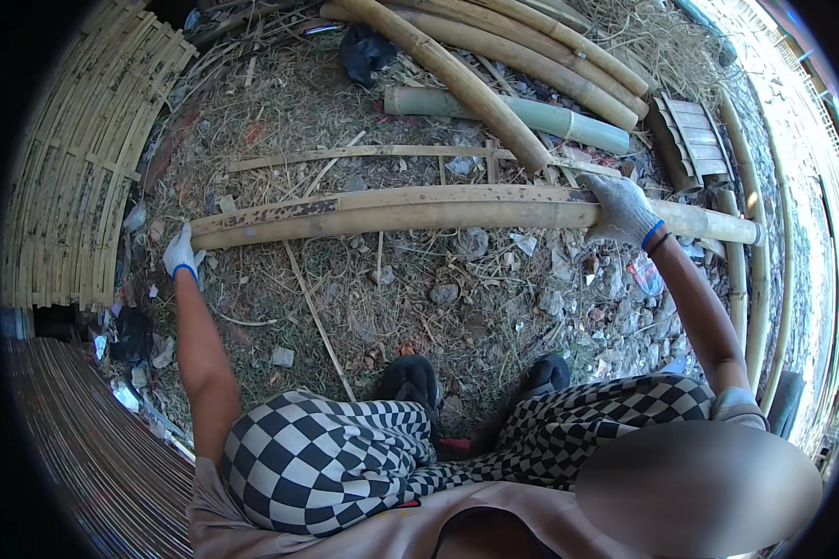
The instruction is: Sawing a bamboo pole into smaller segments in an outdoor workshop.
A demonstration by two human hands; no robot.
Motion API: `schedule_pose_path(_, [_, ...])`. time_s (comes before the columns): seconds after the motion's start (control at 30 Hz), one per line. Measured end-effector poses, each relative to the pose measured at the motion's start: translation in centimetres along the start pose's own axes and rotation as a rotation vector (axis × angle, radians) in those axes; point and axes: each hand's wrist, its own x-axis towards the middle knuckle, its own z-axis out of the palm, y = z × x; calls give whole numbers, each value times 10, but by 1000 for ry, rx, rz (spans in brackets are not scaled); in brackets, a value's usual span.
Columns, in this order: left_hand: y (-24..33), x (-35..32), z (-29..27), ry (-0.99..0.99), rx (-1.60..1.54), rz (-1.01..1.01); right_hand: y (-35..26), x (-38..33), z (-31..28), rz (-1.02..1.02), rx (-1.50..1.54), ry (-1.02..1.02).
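Note:
A long split bamboo pole (pixel 419 210) lies crosswise in front of me, just above the littered ground. My left hand (pixel 179 252), in a white glove with a blue cuff, grips its left end. Wearing the same kind of glove, my right hand (pixel 622 209) is closed over the pole near its right end. My knees in black-and-white checked trousers (pixel 345 456) and my dark shoes (pixel 408 380) are below the pole.
Several whole bamboo poles (pixel 494 56) are piled at the back, one green (pixel 531 114). A thin bamboo strip (pixel 364 154) lies behind the held pole. Woven bamboo panels stand at the left (pixel 84 158) and right (pixel 792 214). Stones, dry grass and litter cover the ground.

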Motion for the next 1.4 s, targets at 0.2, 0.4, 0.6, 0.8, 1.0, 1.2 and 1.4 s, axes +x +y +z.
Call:
schedule_pose_path(0.2, [6, 20, -15, -31, 45, 83, 4, -6, 14, 44, 2, 122])
schedule_pose_path(0.4, [9, 39, 12, -18, 40, 97, 1, -13, 16, 77, -5, 133])
schedule_pose_path(0.6, [3, 55, 14, -16, 94, 70, 16, -24, 14, 22, 100, 274])
schedule_pose_path(0.8, [-1, 57, 2, -63, 11, 14, 43, -77, 17, 279, 6, 547])
schedule_pose_path(1.0, [-3, 45, -1, -105, -6, 5, 45, -97, 53, 405, 170, 720])
schedule_pose_path(1.2, [-6, 50, -4, -83, 3, -17, 42, -91, 64, 399, 116, 786])
schedule_pose_path(1.4, [-7, 62, -17, -142, -14, -51, 33, -92, 71, 372, 84, 866])
